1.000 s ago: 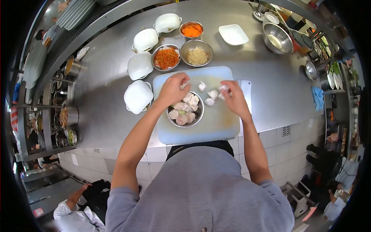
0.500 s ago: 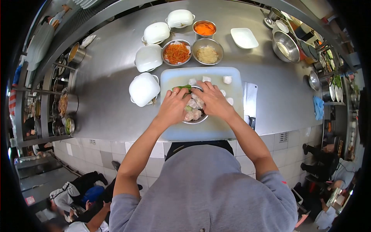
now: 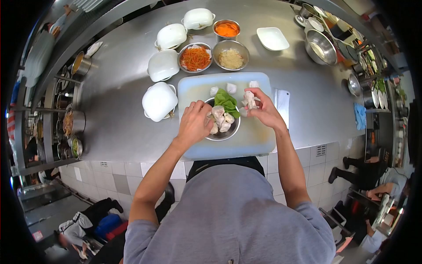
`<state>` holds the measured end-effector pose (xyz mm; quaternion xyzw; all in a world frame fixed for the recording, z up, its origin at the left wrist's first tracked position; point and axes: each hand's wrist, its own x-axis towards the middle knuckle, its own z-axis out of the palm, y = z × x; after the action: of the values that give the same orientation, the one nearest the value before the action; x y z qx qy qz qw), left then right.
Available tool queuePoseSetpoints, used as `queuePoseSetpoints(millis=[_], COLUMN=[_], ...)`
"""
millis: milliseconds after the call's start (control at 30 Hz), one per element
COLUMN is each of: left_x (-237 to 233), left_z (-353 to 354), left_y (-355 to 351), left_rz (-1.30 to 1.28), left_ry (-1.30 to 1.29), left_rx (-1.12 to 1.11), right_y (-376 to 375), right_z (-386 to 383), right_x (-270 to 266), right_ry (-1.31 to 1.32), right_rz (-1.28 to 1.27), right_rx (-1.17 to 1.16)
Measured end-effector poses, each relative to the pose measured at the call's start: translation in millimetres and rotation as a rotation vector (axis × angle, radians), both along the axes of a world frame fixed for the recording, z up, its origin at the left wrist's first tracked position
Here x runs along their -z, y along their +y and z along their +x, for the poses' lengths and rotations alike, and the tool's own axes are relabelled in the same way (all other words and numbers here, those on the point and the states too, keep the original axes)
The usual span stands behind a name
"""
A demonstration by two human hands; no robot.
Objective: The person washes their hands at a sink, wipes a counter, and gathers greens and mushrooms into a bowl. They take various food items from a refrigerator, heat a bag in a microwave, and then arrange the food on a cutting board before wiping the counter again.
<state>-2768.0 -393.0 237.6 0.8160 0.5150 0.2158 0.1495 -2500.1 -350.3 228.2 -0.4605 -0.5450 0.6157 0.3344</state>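
A metal bowl (image 3: 236, 130) stands on the white cutting board (image 3: 257, 141), with several pale, lumpy food pieces (image 3: 218, 112) and a bunch of green leaves (image 3: 226, 104) in it. My left hand (image 3: 195, 120) is at the bowl's left side, fingers curled over the rim among the pieces; what they grip is hidden. To the right of the bowl, my right hand (image 3: 265, 111) pinches a whitish lumpy food piece (image 3: 250, 100) above the board. More white pieces (image 3: 231, 88) lie along the board's far part, some partly hidden by my right hand.
Right of the board lies a cleaver (image 3: 282, 105). Beyond it stand bowls of shredded carrot (image 3: 195, 58) and a pale chopped food (image 3: 231, 58), and a pot of orange slices (image 3: 227, 30). White dishes (image 3: 159, 101) line the left; a square white dish (image 3: 272, 38) sits farther right.
My right hand has moved out of the bowl to the right, now with a whitish piece in its fingers. My left hand has shifted slightly left. The green leaves are now uncovered.
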Motion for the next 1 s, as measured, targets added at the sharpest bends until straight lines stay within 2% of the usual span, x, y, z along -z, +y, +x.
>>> queuePoseSetpoints(millis=[100,167,333,467,500,600,700,833,900,1000], left_x=[10.5,10.1,-2.7,-12.4,-13.2,-6.2,-5.7,-3.2,-2.2,-9.9], left_z=[8.2,12.0,7.3,3.6,4.3,6.2,12.7,14.1,11.2,10.9], left_y=[1.7,3.4,4.7,4.2,4.4,5.1,4.9,9.0,8.9,11.3], left_rz=[-0.008,-0.034,-0.066,-0.266,-0.338,-0.348,-0.352,-0.344,-0.319,-0.374], left_ry=[0.008,0.04,0.082,0.201,0.231,0.271,0.301,0.356,0.35,0.377], left_rx=[0.032,0.023,0.006,0.018,-0.002,-0.034,-0.096,-0.126,-0.059,-0.032], right_y=[5.3,6.8,-16.7,-48.7,-51.7,-56.3,-51.1,-35.7,-30.9,-20.6], right_z=[7.1,9.9,-4.8,-34.0,-41.8,-58.9,-75.9,-96.0,-101.5,-102.3], right_x=[6.6,8.3,-24.8,-43.5,-41.0,-18.9,-16.4,4.4,11.4,19.3], right_ry=[-0.138,-0.51,-0.477,-0.431,-0.43,-0.649,-0.61,-0.718,-0.884,-0.862], right_rz=[0.07,0.341,0.43,0.511,0.513,0.689,0.759,0.815,0.825,0.848], right_rx=[0.054,0.082,0.032,-0.106,-0.109,-0.073,0.035,-0.04,-0.087,-0.096])
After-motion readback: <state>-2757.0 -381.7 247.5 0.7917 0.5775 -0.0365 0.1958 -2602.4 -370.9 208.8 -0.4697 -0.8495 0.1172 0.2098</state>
